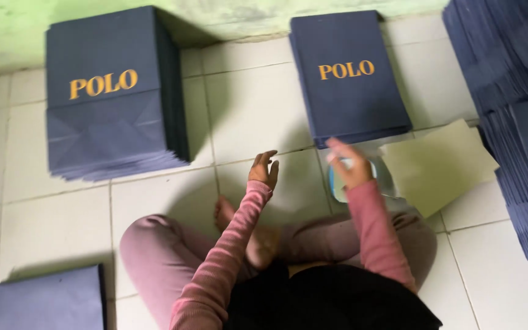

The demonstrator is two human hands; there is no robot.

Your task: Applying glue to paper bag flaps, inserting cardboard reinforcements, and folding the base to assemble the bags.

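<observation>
I sit cross-legged on a white tiled floor [258,110], in pink sleeves and mauve trousers. My left hand [264,169] is raised over the bare tiles in front of my legs, fingers apart and holding nothing. My right hand [348,164] is blurred, hovering over a small pale blue dish [337,186] and just below the near edge of a stack of navy paper bags [346,76] with gold lettering. Whether it holds anything is unclear. A stack of pale yellow-green sheets [438,162] lies just to the right of that hand.
A taller stack of navy bags [114,91] stands at the far left by the green wall. Large piles of navy bags [514,122] fill the right edge. Another navy bag pile [47,302] lies at the near left.
</observation>
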